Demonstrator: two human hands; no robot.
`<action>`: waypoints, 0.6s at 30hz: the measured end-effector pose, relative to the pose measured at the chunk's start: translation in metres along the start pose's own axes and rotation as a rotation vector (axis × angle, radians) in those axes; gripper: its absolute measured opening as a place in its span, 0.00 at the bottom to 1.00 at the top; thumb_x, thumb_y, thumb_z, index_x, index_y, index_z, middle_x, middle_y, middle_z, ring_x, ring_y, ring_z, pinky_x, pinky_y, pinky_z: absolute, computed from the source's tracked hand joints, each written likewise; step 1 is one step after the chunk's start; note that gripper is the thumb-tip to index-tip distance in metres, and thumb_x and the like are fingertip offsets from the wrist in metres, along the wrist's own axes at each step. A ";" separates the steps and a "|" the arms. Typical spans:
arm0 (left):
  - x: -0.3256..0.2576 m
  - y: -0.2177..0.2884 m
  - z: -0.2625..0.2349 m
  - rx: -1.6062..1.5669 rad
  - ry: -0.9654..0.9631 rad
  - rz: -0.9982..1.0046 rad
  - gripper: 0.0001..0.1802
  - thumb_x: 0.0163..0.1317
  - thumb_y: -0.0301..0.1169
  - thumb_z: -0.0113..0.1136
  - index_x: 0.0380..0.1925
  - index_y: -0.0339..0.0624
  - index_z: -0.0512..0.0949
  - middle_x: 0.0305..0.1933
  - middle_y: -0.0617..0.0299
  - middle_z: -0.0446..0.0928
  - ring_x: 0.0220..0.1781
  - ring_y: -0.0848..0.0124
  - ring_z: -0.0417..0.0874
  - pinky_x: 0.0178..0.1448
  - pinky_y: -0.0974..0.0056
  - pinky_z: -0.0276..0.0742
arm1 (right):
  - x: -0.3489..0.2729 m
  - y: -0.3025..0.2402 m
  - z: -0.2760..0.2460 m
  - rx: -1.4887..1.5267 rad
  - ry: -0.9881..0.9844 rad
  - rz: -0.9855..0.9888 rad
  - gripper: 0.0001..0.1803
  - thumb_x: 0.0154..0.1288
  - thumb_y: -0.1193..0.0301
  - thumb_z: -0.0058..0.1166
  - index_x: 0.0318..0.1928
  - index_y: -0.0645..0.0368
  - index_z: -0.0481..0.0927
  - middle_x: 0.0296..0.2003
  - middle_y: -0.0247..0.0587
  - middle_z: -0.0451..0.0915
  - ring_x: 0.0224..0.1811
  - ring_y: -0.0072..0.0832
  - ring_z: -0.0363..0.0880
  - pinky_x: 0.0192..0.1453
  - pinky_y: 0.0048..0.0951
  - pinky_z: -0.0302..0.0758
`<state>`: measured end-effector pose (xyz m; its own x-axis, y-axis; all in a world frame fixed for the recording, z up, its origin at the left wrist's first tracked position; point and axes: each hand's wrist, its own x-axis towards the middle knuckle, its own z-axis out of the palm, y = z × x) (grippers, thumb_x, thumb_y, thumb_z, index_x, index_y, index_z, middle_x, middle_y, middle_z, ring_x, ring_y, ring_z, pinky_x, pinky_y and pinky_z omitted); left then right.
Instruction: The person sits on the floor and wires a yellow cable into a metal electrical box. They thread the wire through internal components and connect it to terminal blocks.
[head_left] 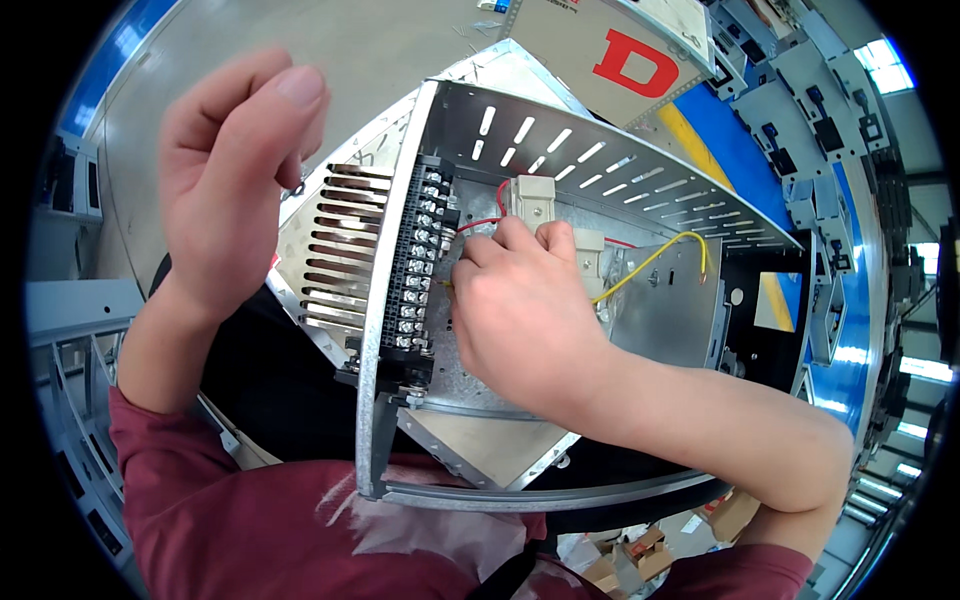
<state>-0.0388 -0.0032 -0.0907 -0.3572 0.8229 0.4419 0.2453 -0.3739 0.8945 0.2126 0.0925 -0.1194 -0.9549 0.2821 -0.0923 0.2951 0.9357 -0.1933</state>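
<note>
Head view: right hand [525,312] fingers bent together, tips hidden, can't tell what they pinch; left hand [225,170] curled, blurred, raised left of the metal box [458,125], grip unclear. Terminal strip [414,280] sits just left of the right hand, red wire [478,224] and cream blocks [533,198] beyond, yellow wire [645,261] to its right, all inside. Probably wiring; next move likely needs steady fingertips.

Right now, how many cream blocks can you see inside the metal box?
2: one cream block near the slotted wall, a second block partly behind the right hand, which may hide more.
</note>
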 end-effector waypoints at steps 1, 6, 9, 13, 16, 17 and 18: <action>0.000 -0.001 0.000 -0.038 -0.029 -0.006 0.24 0.88 0.34 0.63 0.26 0.43 0.71 0.26 0.71 0.64 0.30 0.81 0.63 0.37 0.67 0.59 | 0.000 0.000 0.004 0.003 0.043 -0.013 0.07 0.65 0.69 0.71 0.40 0.58 0.95 0.46 0.43 0.90 0.60 0.43 0.83 0.67 0.50 0.70; -0.005 -0.001 -0.002 -0.144 -0.145 -0.051 0.25 0.89 0.33 0.61 0.26 0.43 0.69 0.27 0.70 0.67 0.30 0.80 0.63 0.37 0.66 0.59 | 0.004 0.004 0.016 0.149 0.175 0.017 0.07 0.75 0.70 0.67 0.39 0.58 0.92 0.46 0.41 0.88 0.59 0.46 0.81 0.68 0.54 0.68; -0.020 0.002 -0.001 0.016 -0.178 -0.055 0.25 0.90 0.33 0.60 0.27 0.42 0.69 0.28 0.69 0.70 0.31 0.80 0.63 0.37 0.66 0.60 | 0.002 0.005 0.013 0.202 0.163 0.013 0.07 0.77 0.71 0.66 0.39 0.58 0.92 0.46 0.41 0.88 0.59 0.48 0.80 0.70 0.56 0.67; -0.027 0.001 -0.005 0.033 -0.236 -0.019 0.24 0.91 0.30 0.59 0.28 0.40 0.69 0.28 0.68 0.71 0.32 0.80 0.64 0.38 0.66 0.60 | -0.003 0.006 0.002 0.197 0.125 -0.007 0.07 0.78 0.71 0.65 0.41 0.57 0.94 0.46 0.40 0.88 0.60 0.47 0.80 0.74 0.57 0.66; -0.026 0.002 -0.007 0.061 -0.217 0.002 0.23 0.91 0.30 0.59 0.28 0.40 0.70 0.29 0.68 0.72 0.33 0.80 0.64 0.38 0.66 0.60 | -0.002 0.009 -0.001 0.232 0.117 0.005 0.08 0.74 0.71 0.65 0.40 0.59 0.95 0.46 0.43 0.89 0.60 0.48 0.82 0.76 0.57 0.66; -0.025 0.003 -0.007 0.041 -0.224 0.006 0.22 0.89 0.30 0.60 0.28 0.40 0.70 0.29 0.67 0.72 0.33 0.79 0.65 0.39 0.65 0.61 | 0.000 0.011 -0.001 0.250 0.114 0.008 0.08 0.69 0.71 0.65 0.38 0.61 0.95 0.45 0.45 0.90 0.60 0.49 0.83 0.76 0.57 0.66; -0.023 0.005 -0.006 0.032 -0.230 0.009 0.21 0.88 0.29 0.61 0.28 0.40 0.71 0.29 0.66 0.73 0.34 0.77 0.65 0.40 0.65 0.61 | 0.003 0.013 0.000 0.269 0.114 0.009 0.09 0.64 0.72 0.65 0.36 0.63 0.95 0.45 0.48 0.90 0.60 0.51 0.84 0.76 0.57 0.67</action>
<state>-0.0347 -0.0267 -0.0962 -0.1411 0.8967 0.4196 0.2777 -0.3710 0.8861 0.2139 0.1057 -0.1220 -0.9451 0.3265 0.0124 0.2870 0.8477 -0.4461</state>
